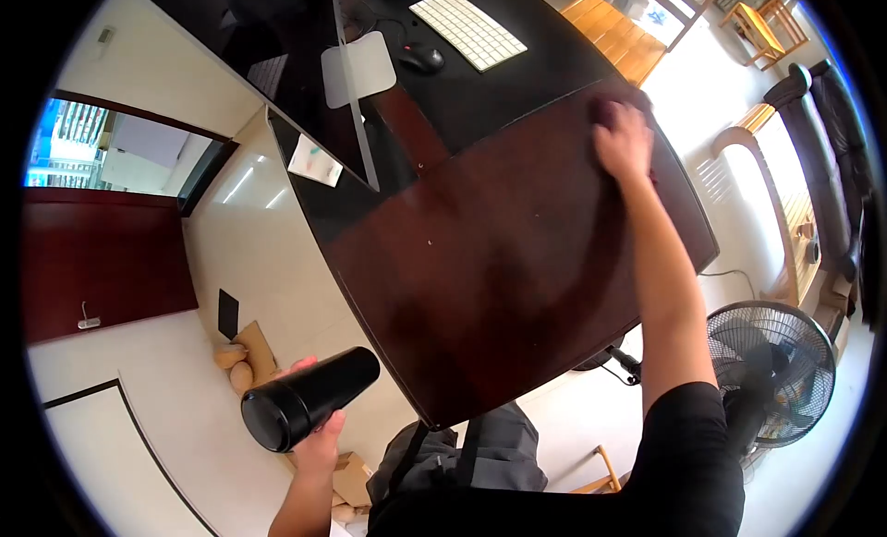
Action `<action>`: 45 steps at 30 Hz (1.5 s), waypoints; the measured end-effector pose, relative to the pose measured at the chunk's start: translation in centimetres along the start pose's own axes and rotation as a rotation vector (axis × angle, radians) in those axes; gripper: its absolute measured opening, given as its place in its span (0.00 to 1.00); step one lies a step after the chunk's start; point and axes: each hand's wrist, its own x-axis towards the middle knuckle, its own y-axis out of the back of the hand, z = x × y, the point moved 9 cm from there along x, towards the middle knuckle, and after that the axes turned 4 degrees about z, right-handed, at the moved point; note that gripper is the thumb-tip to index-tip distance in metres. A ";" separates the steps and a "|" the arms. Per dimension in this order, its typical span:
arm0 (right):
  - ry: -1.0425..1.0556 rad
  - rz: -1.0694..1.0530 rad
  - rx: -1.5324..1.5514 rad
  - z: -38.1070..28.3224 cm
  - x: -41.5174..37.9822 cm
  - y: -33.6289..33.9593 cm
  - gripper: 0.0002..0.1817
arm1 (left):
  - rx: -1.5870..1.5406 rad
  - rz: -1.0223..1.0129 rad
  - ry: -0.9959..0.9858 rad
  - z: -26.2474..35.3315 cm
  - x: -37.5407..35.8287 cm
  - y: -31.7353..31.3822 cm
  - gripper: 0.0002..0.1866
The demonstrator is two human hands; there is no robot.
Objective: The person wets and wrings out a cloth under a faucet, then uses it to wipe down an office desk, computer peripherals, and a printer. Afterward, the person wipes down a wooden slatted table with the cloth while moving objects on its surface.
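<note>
My left hand (319, 440) is wrapped round a black cylindrical bottle, like a thermos flask (314, 398), and holds it tilted off the desk's near left corner. My right arm stretches across the dark wooden desk (480, 260). At its far right edge, my right hand (624, 140) presses down with bent fingers on a dark red, cloth-like thing (605, 106). Most of that thing is under the hand, and its colour blends with the wood.
A monitor (356, 103), a black mouse (422, 58) and a white keyboard (468, 29) stand on the desk's far part. A paper (315, 160) lies by the monitor. To the right is a standing fan (771, 371); a dark grey bag (462, 454) is below the near edge.
</note>
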 end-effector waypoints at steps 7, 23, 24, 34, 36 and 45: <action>-0.003 0.040 -0.097 -7.7 -8.6 2.0 0.20 | -0.072 -0.040 0.107 -2.1 1.5 -1.3 0.38; -0.185 0.122 -0.133 13.1 -9.6 7.0 0.31 | -0.097 -0.345 -0.081 -5.1 14.2 -22.8 0.25; -0.198 0.097 -0.105 14.7 -8.6 7.1 0.32 | -0.088 -0.358 -0.094 -4.9 14.7 -23.4 0.24; -0.802 0.270 -0.213 20.7 -16.6 12.2 0.31 | -0.071 -0.363 -0.266 -5.3 18.4 -26.0 0.29; -0.893 0.434 -0.115 19.1 -20.2 12.2 0.33 | -0.121 -0.408 -0.266 -5.4 18.1 -26.1 0.33; -1.358 0.451 0.686 1.1 -44.4 4.7 0.36 | -0.066 -0.427 -0.149 -5.0 2.6 -14.1 0.28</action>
